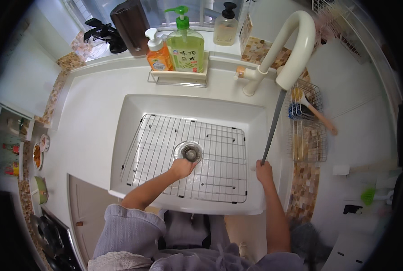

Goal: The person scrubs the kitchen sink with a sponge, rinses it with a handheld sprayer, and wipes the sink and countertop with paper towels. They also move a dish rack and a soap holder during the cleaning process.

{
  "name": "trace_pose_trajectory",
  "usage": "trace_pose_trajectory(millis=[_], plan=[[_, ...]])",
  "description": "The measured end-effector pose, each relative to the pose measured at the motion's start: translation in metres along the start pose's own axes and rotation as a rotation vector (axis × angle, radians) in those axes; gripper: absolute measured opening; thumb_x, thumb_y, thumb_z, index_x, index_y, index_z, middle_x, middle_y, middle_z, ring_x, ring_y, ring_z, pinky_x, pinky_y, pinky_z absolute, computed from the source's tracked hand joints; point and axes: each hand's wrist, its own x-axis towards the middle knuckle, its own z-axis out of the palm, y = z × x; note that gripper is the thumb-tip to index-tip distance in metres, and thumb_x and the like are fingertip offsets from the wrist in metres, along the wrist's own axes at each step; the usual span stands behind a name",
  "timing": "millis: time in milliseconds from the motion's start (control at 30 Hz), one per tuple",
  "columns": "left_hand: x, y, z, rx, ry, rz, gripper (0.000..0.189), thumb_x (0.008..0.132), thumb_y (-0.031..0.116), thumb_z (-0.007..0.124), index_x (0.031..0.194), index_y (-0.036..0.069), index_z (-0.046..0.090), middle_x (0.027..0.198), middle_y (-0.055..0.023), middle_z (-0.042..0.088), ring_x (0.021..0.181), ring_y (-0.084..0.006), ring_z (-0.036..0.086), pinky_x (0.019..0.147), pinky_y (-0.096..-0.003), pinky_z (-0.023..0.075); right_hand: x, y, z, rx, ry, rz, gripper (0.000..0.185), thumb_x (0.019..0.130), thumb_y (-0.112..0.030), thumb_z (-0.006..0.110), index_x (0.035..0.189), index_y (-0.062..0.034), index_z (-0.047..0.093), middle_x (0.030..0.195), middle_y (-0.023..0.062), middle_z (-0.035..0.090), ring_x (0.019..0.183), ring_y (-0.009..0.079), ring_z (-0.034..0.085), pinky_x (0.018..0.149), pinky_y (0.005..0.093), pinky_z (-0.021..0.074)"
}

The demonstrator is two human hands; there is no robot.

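Note:
My left hand (183, 168) is over the sink grid, its fingers curled at the near edge of the round metal drain strainer (191, 153). Whether it grips the strainer's rim or only hovers there cannot be told. At the sink's right side, my right hand (264, 172) is closed around the lower end of a grey pull-out hose (274, 125). The hose runs down from the spout of a cream gooseneck faucet (303, 40). A pale bit shows beside that fist. Beneath both hands lies the white sink (188, 103), with a wire grid (222, 166) on its floor.
Behind the sink, a rack (179, 78) holds an orange soap bottle (159, 56) and a green pump bottle (186, 49). Wire baskets (308, 142) with a wooden-handled brush (320, 117) are at right. Dishes (38, 155) and a stove (52, 237) stand at left.

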Motion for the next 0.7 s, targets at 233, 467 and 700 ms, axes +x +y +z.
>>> trace_pose_trajectory(millis=[233,467,700], plan=[[0.028,-0.026,0.076,-0.010,0.012,-0.014,0.052,0.092,0.036,0.039,0.056,0.005,0.062,0.056,-0.0146,0.060,0.054,-0.0316,0.060,0.052,-0.0435,0.0482,-0.011,-0.005,0.026,0.571,0.171,-0.270,0.038,0.096,-0.016,0.038,0.132,-0.0037,0.042,0.074,0.0023,0.049,0.066,0.0098,0.049,0.062,0.0247,0.0451],[0.046,-0.053,0.117,-0.019,0.071,-0.016,0.047,0.090,0.036,0.044,0.058,0.006,0.063,0.061,-0.0120,0.062,0.062,-0.0305,0.061,0.055,-0.0412,0.0496,-0.011,-0.026,0.064,0.766,0.112,-0.361,0.038,0.096,-0.019,0.037,0.127,0.0005,0.046,0.074,0.0051,0.054,0.064,0.0096,0.049,0.060,0.0245,0.0443],[0.060,-0.013,0.107,-0.633,0.667,-0.184,0.025,0.087,0.017,0.050,0.070,-0.001,0.057,0.072,-0.0151,0.055,0.075,-0.0317,0.053,0.066,-0.0340,0.0444,-0.034,-0.045,0.085,0.765,-0.341,-0.175,0.040,0.096,-0.027,0.036,0.114,0.0021,0.057,0.059,0.0027,0.051,0.049,0.0072,0.046,0.044,0.0216,0.0400]])
